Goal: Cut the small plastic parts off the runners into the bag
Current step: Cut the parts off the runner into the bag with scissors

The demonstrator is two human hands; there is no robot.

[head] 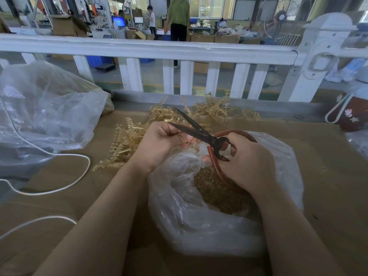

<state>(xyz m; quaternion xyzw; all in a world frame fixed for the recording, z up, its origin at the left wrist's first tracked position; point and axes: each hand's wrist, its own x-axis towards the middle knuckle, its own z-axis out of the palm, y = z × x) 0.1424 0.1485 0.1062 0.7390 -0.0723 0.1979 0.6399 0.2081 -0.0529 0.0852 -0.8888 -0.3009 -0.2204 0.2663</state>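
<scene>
Here the right hand (246, 162) grips open scissors (197, 130) above the clear bag (199, 226) of cut parts (219, 192); the left hand (159, 144) curls round something hidden, runners (127, 140) piled behind.

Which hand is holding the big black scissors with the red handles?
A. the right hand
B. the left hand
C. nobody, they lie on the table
A: the right hand curls through the red loops of the black scissors, blades open above the clear plastic bag.

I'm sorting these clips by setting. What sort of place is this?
Probably a factory floor: a heap of plastic runners on the bench, stacked cardboard boxes and computer screens beyond the white railing.
</scene>
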